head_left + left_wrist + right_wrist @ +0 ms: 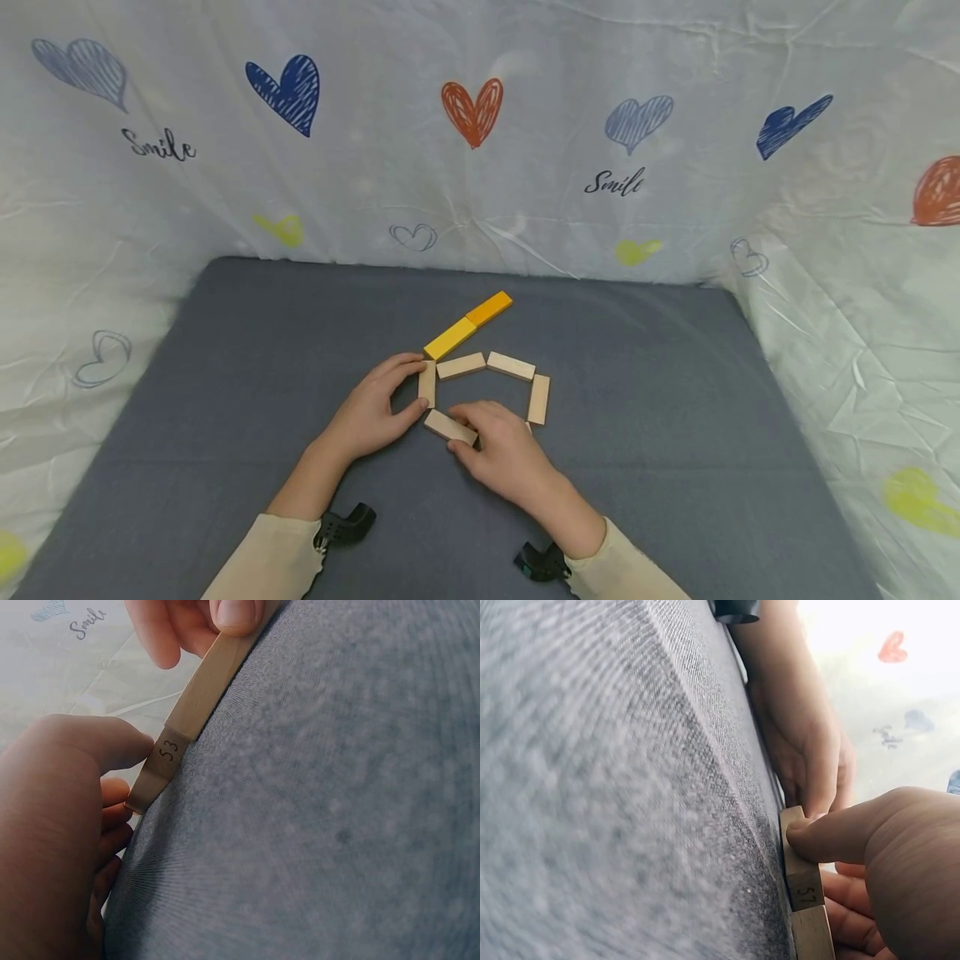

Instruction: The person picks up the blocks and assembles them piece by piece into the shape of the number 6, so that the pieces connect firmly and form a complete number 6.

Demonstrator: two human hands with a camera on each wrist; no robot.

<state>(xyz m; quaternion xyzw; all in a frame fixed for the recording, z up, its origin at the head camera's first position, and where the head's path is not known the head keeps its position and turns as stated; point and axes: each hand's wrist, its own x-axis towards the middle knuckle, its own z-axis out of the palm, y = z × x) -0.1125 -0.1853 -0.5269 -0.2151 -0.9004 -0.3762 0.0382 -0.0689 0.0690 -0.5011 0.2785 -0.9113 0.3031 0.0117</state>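
Pale wooden blocks lie in a ring on the grey cloth in the head view. My left hand (375, 408) holds the left block (427, 385) of the ring, thumb by its near end and index finger by its far end. With thumb and fingers, my right hand (506, 450) pinches the near-left block (448, 427), whose corner meets the left block. A handwritten "53" marks the end of the left block (169, 754) in the left wrist view. In the right wrist view my right thumb (821, 836) presses on a block face; "57" is written on that block's end (805, 894).
Two pale blocks (461, 366) (512, 365) form the ring's far side, and another block (538, 400) stands on its right. One more block (528, 427) is mostly hidden by my right hand. Behind, a yellow block (450, 338) and an orange-yellow block (490, 309) lie end to end.
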